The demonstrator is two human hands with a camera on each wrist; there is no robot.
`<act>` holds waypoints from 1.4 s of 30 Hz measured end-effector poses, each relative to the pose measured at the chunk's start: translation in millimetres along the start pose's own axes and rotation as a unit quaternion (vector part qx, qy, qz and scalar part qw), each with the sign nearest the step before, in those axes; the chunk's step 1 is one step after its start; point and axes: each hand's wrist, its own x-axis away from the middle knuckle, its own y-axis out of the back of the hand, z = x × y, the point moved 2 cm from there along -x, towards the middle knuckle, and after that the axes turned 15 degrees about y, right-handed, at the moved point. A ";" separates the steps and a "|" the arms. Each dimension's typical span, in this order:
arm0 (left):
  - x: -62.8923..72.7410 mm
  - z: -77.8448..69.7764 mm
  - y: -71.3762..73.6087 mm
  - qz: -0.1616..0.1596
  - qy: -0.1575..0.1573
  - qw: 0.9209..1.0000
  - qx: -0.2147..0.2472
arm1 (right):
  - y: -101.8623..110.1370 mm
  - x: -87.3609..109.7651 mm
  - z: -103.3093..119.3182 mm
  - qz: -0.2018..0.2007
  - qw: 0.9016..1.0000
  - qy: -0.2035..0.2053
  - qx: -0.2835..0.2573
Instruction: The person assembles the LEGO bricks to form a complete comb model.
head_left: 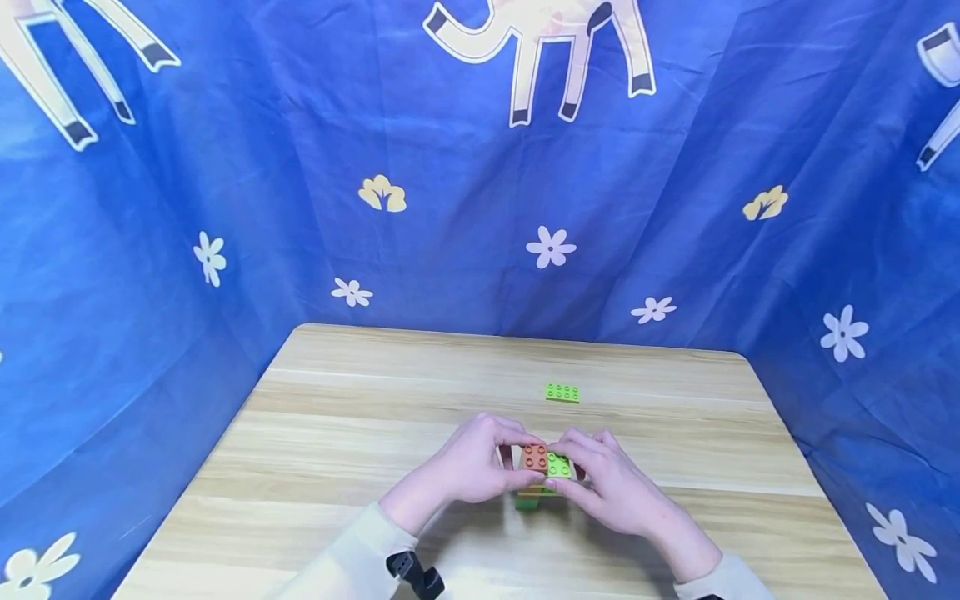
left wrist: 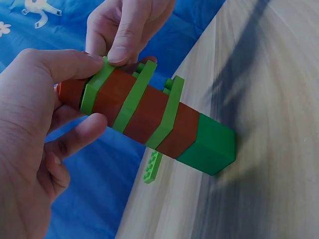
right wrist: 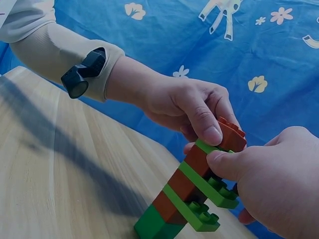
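A tower of toy building bricks stands on the table, its reddish-brown bricks (left wrist: pixel 147 112) alternating with light-green plates over a dark green block (left wrist: pixel 212 144) at the base. My left hand (head_left: pixel 480 465) pinches the topmost brown brick (head_left: pixel 534 456) between thumb and fingers. From the other side, my right hand (head_left: pixel 611 487) grips the uppermost light-green plate (head_left: pixel 558 465) by its overhanging end, right under that brick. Two lower plates (right wrist: pixel 202 219) also stick out toward the right. In the right wrist view the fingers partly cover the upper joint.
Behind the tower, a loose light-green plate (head_left: pixel 562 392) with studs lies on the wooden table (head_left: pixel 360 400). A blue patterned cloth (head_left: pixel 465 233) hangs around the back and sides. A black wrist device (right wrist: pixel 82 74) sits on the left sleeve.
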 end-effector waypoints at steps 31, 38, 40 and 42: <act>2.2 7.6 -14.8 -0.048 -0.016 0.993 0.108 | -0.2 -2.0 0.3 -0.001 1.000 0.008 0.007; 1.2 8.0 -16.7 -0.052 -0.023 0.992 0.113 | 0.2 -1.3 0.5 -0.002 1.000 0.006 0.003; 1.3 8.8 -17.8 -0.054 -0.027 0.991 0.116 | 0.2 -1.2 0.8 -0.003 1.000 0.007 0.003; 1.4 9.2 -18.8 -0.056 -0.028 0.991 0.119 | -0.1 -1.0 1.0 -0.003 1.000 0.005 0.002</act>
